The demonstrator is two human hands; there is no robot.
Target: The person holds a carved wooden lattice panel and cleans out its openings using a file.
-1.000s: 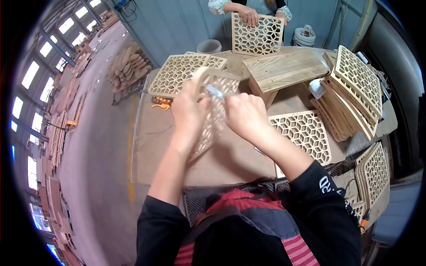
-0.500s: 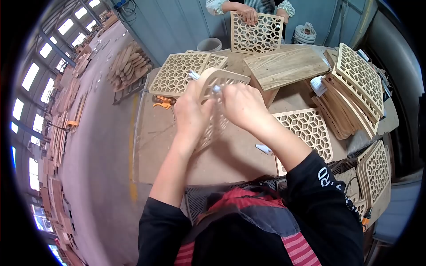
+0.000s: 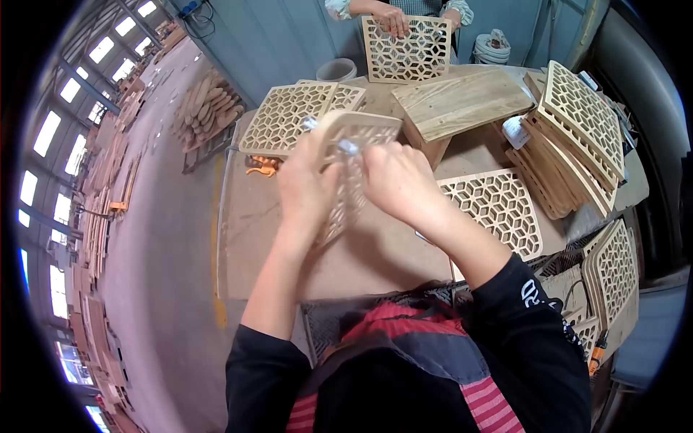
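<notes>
My left hand [image 3: 303, 184] grips the left edge of a pale wooden lattice panel [image 3: 341, 206], tilted up off the table and blurred by motion. My right hand [image 3: 397, 177] is closed in front of the panel's upper part. From its fingers pokes a small whitish-blue strip [image 3: 348, 147], too blurred to name surely. Another whitish bit [image 3: 310, 123] shows beside my left fingertips. Near my right forearm a second lattice panel [image 3: 498, 209] lies flat on the table [image 3: 260, 267].
More lattice panels [image 3: 289, 115] lie at the back left, above an orange tool [image 3: 263, 166]. A wooden board [image 3: 462, 105] rests behind my right hand. Stacked panels [image 3: 585, 119] stand at the right. Across the table, a person's hands [image 3: 393, 20] hold another panel [image 3: 408, 54].
My right hand and the whitish strip have shifted slightly at the panel. The panel stays in my left hand. The whole view has tilted a little.
</notes>
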